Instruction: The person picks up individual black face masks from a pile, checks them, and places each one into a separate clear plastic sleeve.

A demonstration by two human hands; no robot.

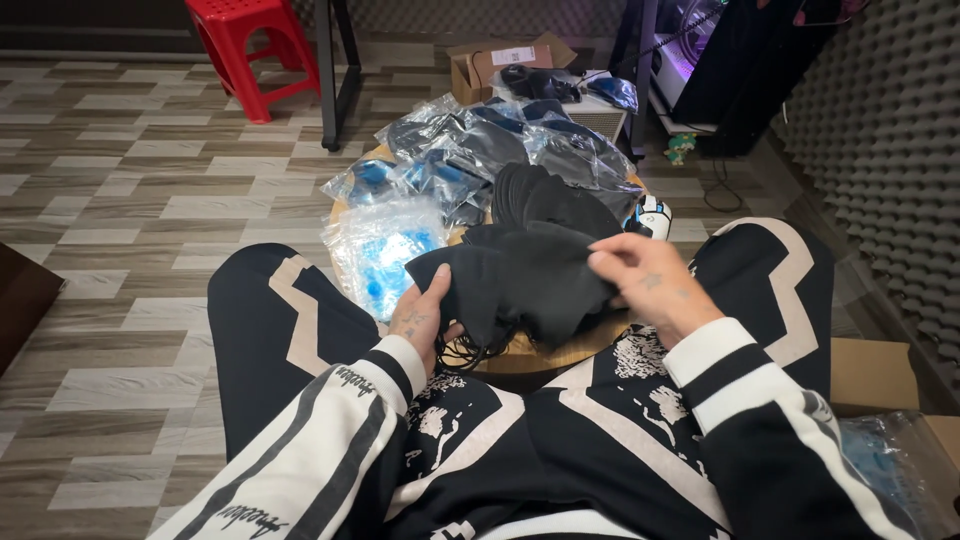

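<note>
Wooden round tray (520, 358) | clear bags (385, 245) of blue pieces | left hand (425, 315), right hand (645, 275) both pinching black masks (530, 275)

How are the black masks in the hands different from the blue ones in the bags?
The black masks are loose and out in the open, held by the left hand and right hand. The blue masks are sealed in clear plastic bags and untouched. Both lie over the round wooden board.
</note>
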